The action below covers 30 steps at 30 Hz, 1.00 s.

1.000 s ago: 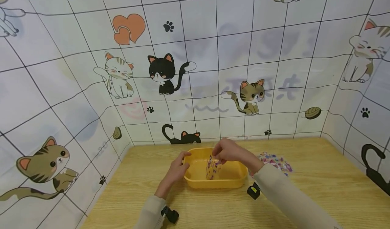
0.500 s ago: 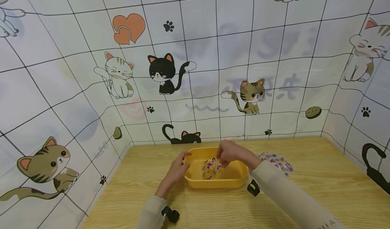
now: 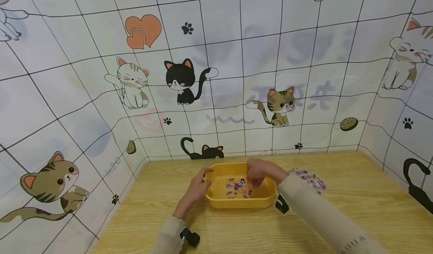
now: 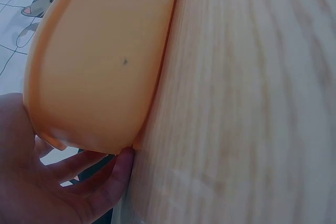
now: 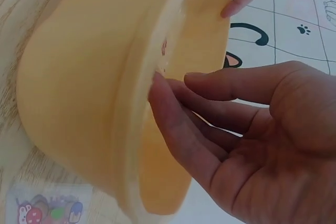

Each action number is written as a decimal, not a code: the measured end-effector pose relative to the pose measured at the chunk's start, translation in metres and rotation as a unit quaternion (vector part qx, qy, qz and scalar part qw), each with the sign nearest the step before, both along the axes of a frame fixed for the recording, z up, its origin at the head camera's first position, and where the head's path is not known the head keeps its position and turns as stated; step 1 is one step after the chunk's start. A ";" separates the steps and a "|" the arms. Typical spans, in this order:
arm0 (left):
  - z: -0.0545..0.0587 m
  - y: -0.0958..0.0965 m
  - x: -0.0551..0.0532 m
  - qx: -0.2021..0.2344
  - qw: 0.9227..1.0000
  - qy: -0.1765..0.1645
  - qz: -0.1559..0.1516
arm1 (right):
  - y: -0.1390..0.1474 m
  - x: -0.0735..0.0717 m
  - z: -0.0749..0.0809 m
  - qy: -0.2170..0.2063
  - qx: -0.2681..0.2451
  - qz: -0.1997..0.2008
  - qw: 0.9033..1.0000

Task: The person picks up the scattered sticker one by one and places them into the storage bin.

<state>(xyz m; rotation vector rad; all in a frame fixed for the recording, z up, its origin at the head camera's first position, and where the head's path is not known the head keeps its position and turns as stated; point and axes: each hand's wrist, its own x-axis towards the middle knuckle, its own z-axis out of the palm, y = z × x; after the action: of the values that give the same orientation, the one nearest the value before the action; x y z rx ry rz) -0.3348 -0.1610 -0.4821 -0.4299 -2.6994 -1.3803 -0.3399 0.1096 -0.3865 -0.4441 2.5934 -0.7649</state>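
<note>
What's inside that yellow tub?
Inside the yellow tub are small colourful decorations, many purple, apparently on a clear sheet. From the head view, the right hand covers part of the tub's right side, so whatever lies behind it is hidden.

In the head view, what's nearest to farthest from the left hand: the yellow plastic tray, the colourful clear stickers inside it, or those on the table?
1. Yellow plastic tray: left hand touches its left end.
2. Inside stickers: around its middle.
3. Table stickers: beyond its right end.
</note>
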 end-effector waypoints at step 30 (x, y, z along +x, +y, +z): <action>-0.001 -0.001 -0.001 0.013 1.000 -0.010 -0.006 | -0.005 -0.009 -0.020 -0.056 0.079 -0.046 0.994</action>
<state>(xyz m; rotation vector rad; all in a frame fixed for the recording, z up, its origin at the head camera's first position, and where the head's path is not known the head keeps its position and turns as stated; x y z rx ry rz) -0.3354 -0.1616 -0.4828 -0.4340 -2.6953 -1.4303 -0.3491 0.1049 -0.4061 -0.2287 2.5580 -0.5895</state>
